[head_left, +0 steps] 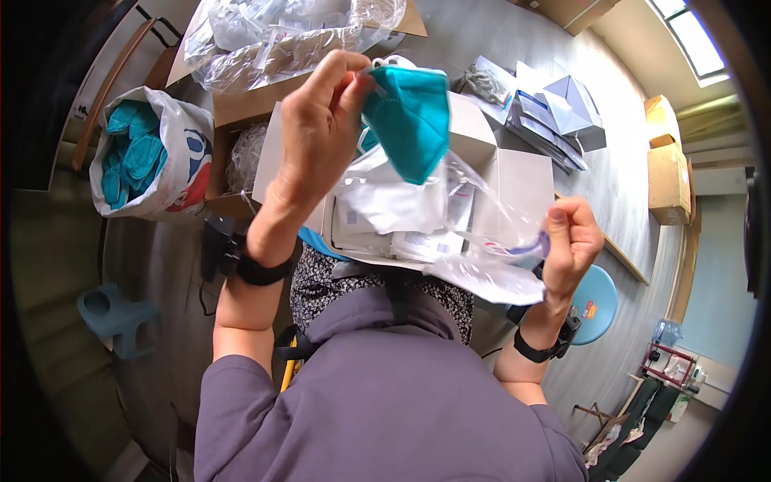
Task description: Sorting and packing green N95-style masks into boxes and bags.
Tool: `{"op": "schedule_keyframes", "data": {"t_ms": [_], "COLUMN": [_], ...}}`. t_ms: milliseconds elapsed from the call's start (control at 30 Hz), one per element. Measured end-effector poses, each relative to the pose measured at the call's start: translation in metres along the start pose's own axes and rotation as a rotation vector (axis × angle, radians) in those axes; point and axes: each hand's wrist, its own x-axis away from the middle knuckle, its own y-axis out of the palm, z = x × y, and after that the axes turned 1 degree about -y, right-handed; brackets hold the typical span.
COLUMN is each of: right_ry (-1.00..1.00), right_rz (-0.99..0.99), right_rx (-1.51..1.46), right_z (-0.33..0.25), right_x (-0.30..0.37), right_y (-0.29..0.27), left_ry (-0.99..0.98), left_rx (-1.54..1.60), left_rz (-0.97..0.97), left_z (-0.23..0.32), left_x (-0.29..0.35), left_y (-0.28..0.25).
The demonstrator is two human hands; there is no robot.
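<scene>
A teal folded face mask (409, 120) hangs from my left hand (316, 124), pinched at its edge and raised above an open white carton (522, 181). My right hand (572, 241), off to the right, is closed on a clear plastic bag (502, 279) with white and purple parts, blurred by motion. The bag stretches across the carton's right side. Inside the carton lie white packets (430, 245), partly covered by the bag. Another bit of teal shows behind the mask, mostly hidden.
At left stands a white sack (189, 153) full of teal masks (135, 153). Behind the carton, a cardboard box (233, 108) holds clear plastic wrapping (277, 56). Grey flattened boxes (546, 120) lie at the far right. Blue stools (596, 305) flank me.
</scene>
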Motion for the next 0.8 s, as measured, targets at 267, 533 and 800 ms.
{"op": "schedule_keyframes", "data": {"t_ms": [267,533,800], "right_ry": [-0.156,-0.103,-0.107], "right_rz": [-0.181,-0.254,-0.472], "right_rx": [-0.098,-0.323,-0.231], "right_z": [-0.005,-0.025,-0.022], "right_x": [-0.001,0.011,0.020], "right_y": [-0.030,-0.011,-0.018], "left_ry": [-0.020,0.614,0.172], "left_rx": [-0.566,-0.497,-0.965], "left_rz": [-0.430,-0.770,-0.872], "left_z": [-0.022,-0.076,-0.096], "left_x": [-0.008,0.031,0.051], "left_y": [-0.002,0.082,0.096]}}
